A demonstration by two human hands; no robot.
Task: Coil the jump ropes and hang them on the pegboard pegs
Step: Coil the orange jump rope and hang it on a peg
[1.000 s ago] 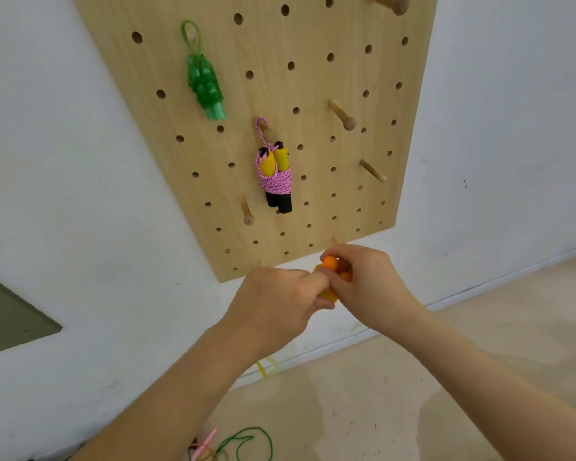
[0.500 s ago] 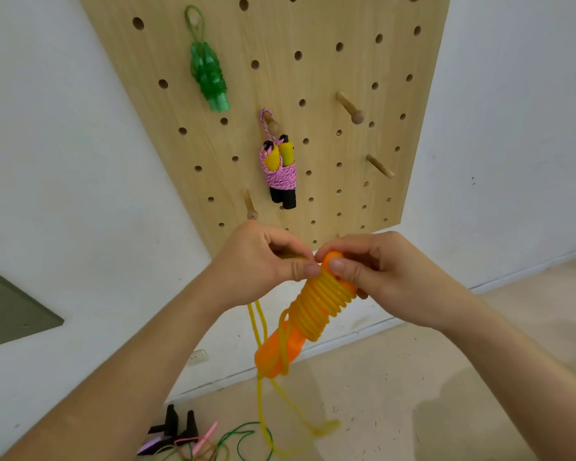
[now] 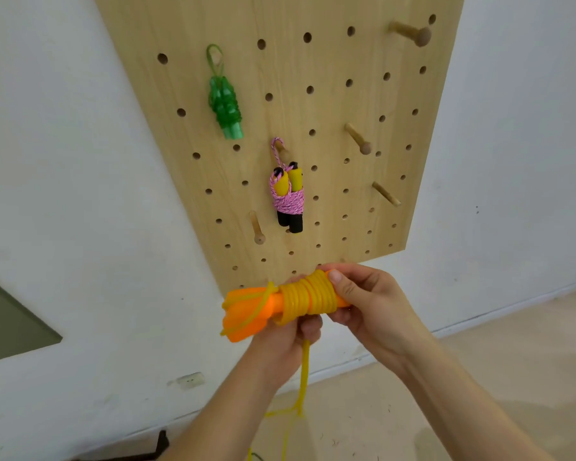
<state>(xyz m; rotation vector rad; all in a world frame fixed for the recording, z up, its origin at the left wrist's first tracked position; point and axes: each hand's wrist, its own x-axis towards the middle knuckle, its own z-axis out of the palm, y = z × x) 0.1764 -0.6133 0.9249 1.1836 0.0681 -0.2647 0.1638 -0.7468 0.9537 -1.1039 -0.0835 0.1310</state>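
Swung level since earlier: rope [image 3: 305, 297], both hands [image 3: 366, 306] clamping it. Light, springy cord; gripped best across coils.

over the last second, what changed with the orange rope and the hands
The orange jump rope, first hidden between the hands, then hanging slanted downward, now lies roughly level, handles pointing left. The right hand keeps its grip on the coiled end; the left hand has shifted underneath, with loose rope trailing below. The green jump rope and pink jump rope stayed hung on the pegboard.
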